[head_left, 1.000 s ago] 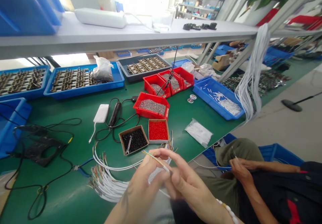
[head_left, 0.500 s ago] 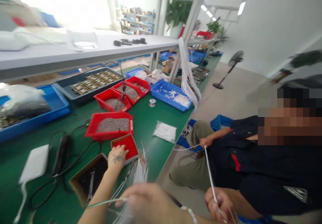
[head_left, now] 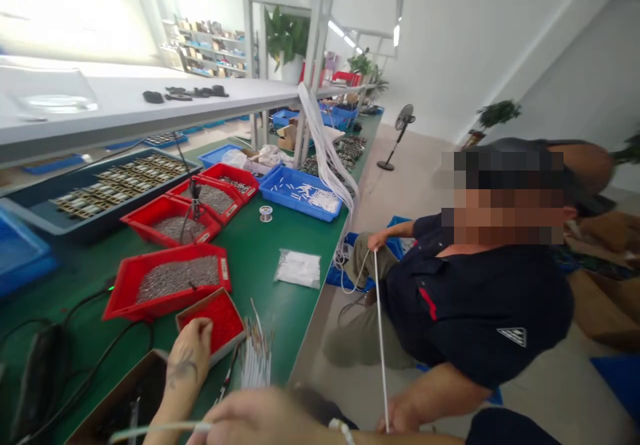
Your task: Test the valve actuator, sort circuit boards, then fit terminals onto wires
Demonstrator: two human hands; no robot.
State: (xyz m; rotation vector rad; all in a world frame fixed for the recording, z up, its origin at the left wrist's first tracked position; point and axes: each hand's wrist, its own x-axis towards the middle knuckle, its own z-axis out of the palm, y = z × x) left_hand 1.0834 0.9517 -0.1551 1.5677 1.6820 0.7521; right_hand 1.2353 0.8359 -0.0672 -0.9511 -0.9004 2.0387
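Note:
Over the near left edge of a small box of red pieces (head_left: 227, 322) is my left hand (head_left: 193, 348), its fingers pinched together; whatever is between them is too small to make out. My right hand (head_left: 255, 418), blurred at the bottom edge, holds a thin white cable (head_left: 160, 428) whose end points left across my left forearm. Just beyond my right hand lies a bundle of white cables (head_left: 256, 358) with stripped tips. A red bin of small metal parts (head_left: 175, 278) stands behind the box of red pieces.
A dark box (head_left: 125, 398) sits at the lower left. Further back are a clear bag of white pieces (head_left: 299, 268), a wire spool (head_left: 266, 214) and a blue tray (head_left: 300, 192). At the right, a seated person (head_left: 480, 298) stretches a white cord (head_left: 381, 338).
The view has swung right. My left hand's fingers, spread over the red pieces before, are now pinched together near the box's edge. My right hand still holds the cable.

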